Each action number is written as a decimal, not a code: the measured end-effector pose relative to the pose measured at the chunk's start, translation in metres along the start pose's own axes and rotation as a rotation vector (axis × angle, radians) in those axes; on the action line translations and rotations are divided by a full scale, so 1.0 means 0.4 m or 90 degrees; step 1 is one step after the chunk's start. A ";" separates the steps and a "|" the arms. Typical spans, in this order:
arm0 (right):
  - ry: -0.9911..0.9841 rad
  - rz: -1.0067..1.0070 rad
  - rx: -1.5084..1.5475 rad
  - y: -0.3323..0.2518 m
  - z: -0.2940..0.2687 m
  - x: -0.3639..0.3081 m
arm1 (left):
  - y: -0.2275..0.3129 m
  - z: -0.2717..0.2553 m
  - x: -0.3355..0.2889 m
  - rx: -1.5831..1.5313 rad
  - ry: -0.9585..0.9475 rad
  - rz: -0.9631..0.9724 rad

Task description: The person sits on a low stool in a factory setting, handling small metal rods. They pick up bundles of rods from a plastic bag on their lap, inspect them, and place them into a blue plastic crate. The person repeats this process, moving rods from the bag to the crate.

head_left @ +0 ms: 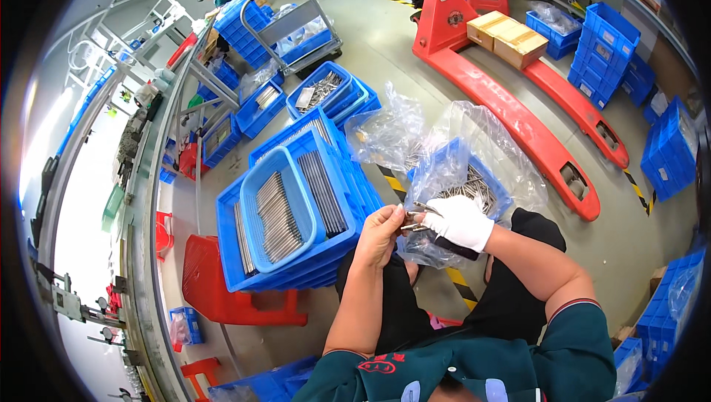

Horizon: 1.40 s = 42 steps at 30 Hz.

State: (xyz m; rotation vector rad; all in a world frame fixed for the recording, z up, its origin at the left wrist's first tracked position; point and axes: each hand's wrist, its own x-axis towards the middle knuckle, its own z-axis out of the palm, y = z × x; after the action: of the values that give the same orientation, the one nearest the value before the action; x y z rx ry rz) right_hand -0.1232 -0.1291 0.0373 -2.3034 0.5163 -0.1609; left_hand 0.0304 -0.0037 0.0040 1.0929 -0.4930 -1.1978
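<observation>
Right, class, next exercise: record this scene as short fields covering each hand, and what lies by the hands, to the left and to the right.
Left hand: bare, at one end of several thin metal parts
Right hand: white-gloved, holding the same parts
By the hands: blue bin of loose metal pieces, clear plastic around it
Left: light-blue basket of lined-up rods, atop stacked blue crates
Right: red pallet jack with cardboard boxes

Bright, white glare far left
</observation>
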 end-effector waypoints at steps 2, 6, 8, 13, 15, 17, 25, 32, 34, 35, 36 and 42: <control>-0.006 0.002 -0.007 0.004 0.000 -0.001 | -0.003 0.006 0.001 -0.009 -0.014 0.003; -0.016 -0.006 -0.034 0.002 -0.003 -0.010 | -0.012 -0.002 0.001 -0.036 -0.040 -0.002; -0.015 -0.014 -0.049 -0.006 -0.007 -0.011 | -0.010 -0.009 0.002 -0.037 -0.045 -0.007; 0.001 -0.079 0.023 -0.013 -0.006 -0.018 | -0.022 -0.017 0.004 -0.193 -0.163 -0.028; 0.006 -0.112 0.059 -0.027 -0.016 -0.024 | -0.020 -0.017 0.011 -0.230 -0.244 -0.049; 0.025 -0.132 0.058 -0.023 -0.007 -0.034 | -0.032 -0.010 0.015 -0.231 -0.290 -0.052; -0.034 -0.002 0.067 0.025 -0.002 0.001 | 0.001 0.010 0.011 0.103 -0.044 0.040; -0.080 0.002 0.048 0.043 0.008 0.009 | 0.024 0.012 -0.002 0.209 -0.060 0.010; -0.077 -0.011 0.059 0.044 0.010 0.007 | 0.022 0.004 -0.001 0.248 -0.057 0.013; -0.080 -0.005 0.062 0.041 0.008 0.008 | 0.019 0.000 -0.001 0.268 -0.055 0.014; -0.083 0.001 0.066 0.040 0.008 0.008 | 0.013 -0.001 -0.002 0.291 -0.016 0.052; -0.086 0.041 0.061 0.042 -0.003 0.005 | 0.020 0.003 -0.004 0.262 0.059 0.129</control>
State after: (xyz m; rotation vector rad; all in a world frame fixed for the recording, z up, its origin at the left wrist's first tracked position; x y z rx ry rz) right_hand -0.1270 -0.1411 0.0263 -2.1829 0.5022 0.0011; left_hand 0.0329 -0.0031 0.0117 1.4027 -0.7814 -0.8836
